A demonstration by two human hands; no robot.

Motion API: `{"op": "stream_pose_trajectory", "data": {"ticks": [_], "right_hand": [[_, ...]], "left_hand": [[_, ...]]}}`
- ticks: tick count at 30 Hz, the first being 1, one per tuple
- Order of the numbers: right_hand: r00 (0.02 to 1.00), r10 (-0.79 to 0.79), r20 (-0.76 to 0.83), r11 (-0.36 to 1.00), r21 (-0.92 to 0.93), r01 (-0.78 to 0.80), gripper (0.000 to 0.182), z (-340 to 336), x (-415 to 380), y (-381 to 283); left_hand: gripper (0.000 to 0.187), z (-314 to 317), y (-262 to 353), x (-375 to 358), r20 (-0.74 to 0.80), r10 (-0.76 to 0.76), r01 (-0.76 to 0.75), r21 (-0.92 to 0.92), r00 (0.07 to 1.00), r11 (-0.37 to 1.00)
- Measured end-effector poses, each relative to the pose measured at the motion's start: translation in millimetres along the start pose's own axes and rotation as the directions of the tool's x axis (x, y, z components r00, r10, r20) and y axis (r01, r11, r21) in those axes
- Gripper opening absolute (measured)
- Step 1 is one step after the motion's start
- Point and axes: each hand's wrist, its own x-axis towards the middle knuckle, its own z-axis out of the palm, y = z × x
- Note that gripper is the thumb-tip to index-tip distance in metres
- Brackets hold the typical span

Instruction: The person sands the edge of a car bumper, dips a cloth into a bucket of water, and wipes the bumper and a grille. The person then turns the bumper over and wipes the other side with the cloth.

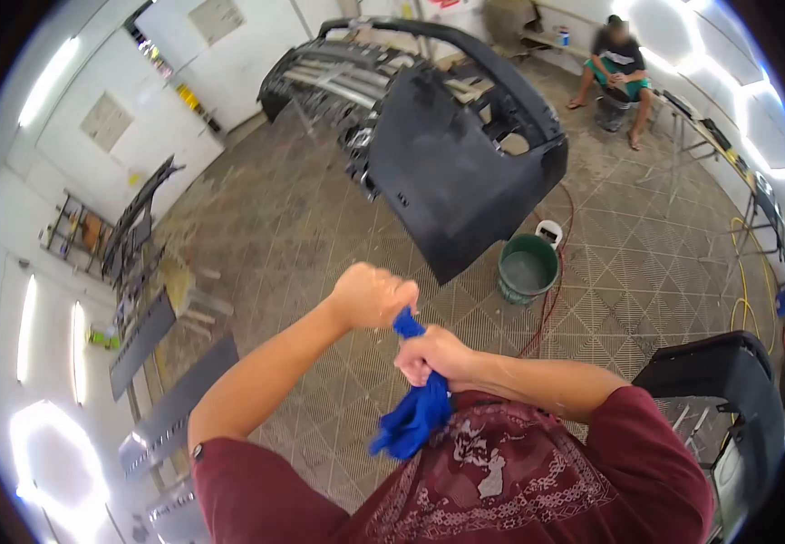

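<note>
A blue cloth (411, 422) is twisted between my two fists in front of my chest. My left hand (373, 296) is closed around its upper end and looks wet. Just below, my right hand (436, 355) wraps around the twisted part, and the loose end of the cloth hangs in folds beneath it. Ahead of my hands stands a large dark car body panel (460, 172). To its right on the floor is a green bucket (528, 269); I cannot make out clearly what is in it.
A small white tub (549, 233) and a red hose (563, 272) lie beside the bucket. A black bumper (714, 363) stands at right, near a yellow hose (744, 299). Flat grey panels (184, 399) rest at left. A person (617, 68) sits at the back right.
</note>
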Motion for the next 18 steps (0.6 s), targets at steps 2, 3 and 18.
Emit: {"op": "stream_pose_trajectory", "data": {"ticks": [2, 3, 18], "right_hand": [[0.988, -0.096, 0.118, 0.844, 0.536, 0.018, 0.036, 12, 4, 1], [0.988, -0.144, 0.059, 0.803, 0.590, 0.081, 0.037, 20, 2, 2], [0.904, -0.356, -0.239, 0.411, 0.828, 0.381, 0.019, -9, 22, -11]], "left_hand": [[0.025, 19, 10, -2, -0.092, -0.058, 0.055, -0.035, 0.994, 0.998], [0.025, 36, 19, -4, -0.302, -0.194, 0.172, -0.100, 0.933, 0.980], [0.028, 147, 120, 86, 0.156, -0.877, -0.298, 0.955, 0.454, 0.016]]}}
